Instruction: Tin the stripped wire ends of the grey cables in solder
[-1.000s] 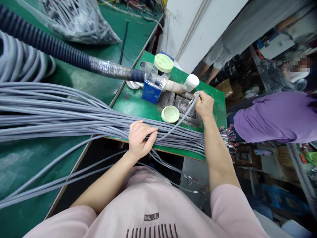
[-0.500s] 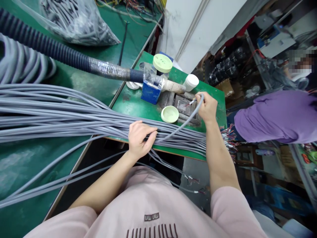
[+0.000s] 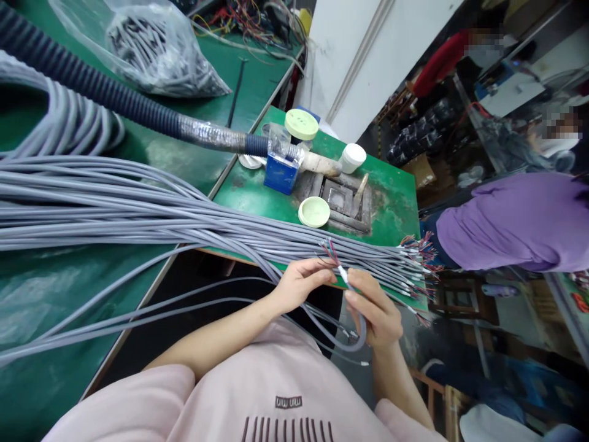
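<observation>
Right hand (image 3: 380,310) is grasping a cable (image 3: 353,347) by the counter (image 3: 396,191)'s near edge; left hand (image 3: 297,285) is touching its wires (image 3: 333,250), grip unclear

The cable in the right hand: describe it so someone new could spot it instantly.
Find the long gray bundle crossing the green tabletop. On its near side, before the pink shirt, the right hand holds a single gray cable. Unlike those bundled, it loops upward, its colored wires fanning out beside the left hand.

Hose (image 3: 92,80), coil (image 3: 83,120) and cables (image 3: 138,205) cut off left, purple shirt (image 3: 515,221) cut off right, strands (image 3: 333,250) too small to count
</observation>
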A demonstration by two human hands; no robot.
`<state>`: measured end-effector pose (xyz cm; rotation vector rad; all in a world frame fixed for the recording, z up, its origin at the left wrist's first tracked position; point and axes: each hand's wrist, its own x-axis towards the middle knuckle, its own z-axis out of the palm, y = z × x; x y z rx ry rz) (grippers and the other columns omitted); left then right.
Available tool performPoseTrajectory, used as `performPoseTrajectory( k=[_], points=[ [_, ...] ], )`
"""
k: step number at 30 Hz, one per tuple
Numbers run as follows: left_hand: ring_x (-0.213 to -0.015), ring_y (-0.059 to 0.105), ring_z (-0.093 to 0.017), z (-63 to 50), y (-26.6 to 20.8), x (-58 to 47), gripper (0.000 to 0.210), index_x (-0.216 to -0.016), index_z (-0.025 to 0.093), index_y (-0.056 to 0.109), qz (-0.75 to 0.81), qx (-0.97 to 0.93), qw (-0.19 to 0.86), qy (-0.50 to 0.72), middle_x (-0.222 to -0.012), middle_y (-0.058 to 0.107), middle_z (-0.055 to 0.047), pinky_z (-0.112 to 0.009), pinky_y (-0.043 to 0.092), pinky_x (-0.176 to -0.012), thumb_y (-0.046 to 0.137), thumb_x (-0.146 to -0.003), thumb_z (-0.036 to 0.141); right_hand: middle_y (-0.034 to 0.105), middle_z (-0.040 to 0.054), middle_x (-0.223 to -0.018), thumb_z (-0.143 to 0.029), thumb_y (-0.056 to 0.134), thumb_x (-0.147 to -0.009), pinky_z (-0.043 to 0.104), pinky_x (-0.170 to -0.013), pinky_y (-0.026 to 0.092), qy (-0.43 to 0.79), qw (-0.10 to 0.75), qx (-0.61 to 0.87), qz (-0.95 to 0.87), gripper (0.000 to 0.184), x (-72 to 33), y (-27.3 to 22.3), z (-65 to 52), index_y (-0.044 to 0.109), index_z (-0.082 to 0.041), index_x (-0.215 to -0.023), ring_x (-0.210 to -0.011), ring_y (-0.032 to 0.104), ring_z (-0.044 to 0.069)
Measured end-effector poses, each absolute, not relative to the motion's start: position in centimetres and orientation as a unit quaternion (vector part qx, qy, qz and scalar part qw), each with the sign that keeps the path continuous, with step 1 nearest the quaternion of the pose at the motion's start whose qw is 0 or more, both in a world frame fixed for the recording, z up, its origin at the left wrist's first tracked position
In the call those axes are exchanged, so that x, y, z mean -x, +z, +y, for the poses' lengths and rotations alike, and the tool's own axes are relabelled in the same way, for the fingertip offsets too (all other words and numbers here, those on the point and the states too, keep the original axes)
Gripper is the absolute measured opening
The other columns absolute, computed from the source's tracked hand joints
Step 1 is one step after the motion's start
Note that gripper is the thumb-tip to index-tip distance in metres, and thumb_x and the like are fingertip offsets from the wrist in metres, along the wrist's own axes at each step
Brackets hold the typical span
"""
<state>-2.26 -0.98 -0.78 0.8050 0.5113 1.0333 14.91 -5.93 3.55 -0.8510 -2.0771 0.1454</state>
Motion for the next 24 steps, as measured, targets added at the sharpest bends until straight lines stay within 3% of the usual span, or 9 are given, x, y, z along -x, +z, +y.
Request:
performPoseTrajectory(
  k=[5, 19, 24],
  points=[
    [-0.067, 0.063, -0.012, -1.9, -0.9, 1.2, 0.032, -0.091, 0.015, 0.076, 0.219, -0.301, 0.813, 0.448, -0.072, 0.071, -0.004, -0.025, 0.052, -0.074, 0.078, -0.071, 0.039, 0.067, 0.0118, -0.12, -0.009, 0.057, -0.086, 0.053, -0.088, 0.056, 0.06, 0.438, 0.372, -0.816, 0.045, -14.9, 1.9, -7.9, 0.058, -0.024, -0.128, -0.116, 0.061, 0.028],
    [-0.064, 0.061, -0.01, -3.0, -0.8, 0.9, 0.027, -0.086, 0.015, 0.076, 0.258, -0.297, 0.804, 0.447, -0.067, 0.07, -0.002, -0.024, 0.049, -0.071, 0.078, -0.071, 0.037, 0.067, 0.0106, -0.119, -0.008, 0.058, -0.084, 0.05, -0.084, 0.057, 0.047, 0.438, 0.385, -0.811, 0.05, -15.0, 0.6, -9.3, 0.056, -0.026, -0.13, -0.112, 0.06, 0.027],
    [-0.061, 0.058, -0.01, -3.3, -0.7, 0.8, 0.025, -0.07, 0.014, 0.074, 0.26, -0.285, 0.799, 0.461, -0.065, 0.068, -0.002, -0.024, 0.047, -0.071, 0.077, -0.071, 0.04, 0.066, 0.0087, -0.121, -0.01, 0.057, -0.086, 0.048, -0.086, 0.056, 0.04, 0.424, 0.392, -0.816, 0.048, -14.7, 0.7, -9.6, 0.056, -0.029, -0.13, -0.113, 0.059, 0.025]
  ],
)
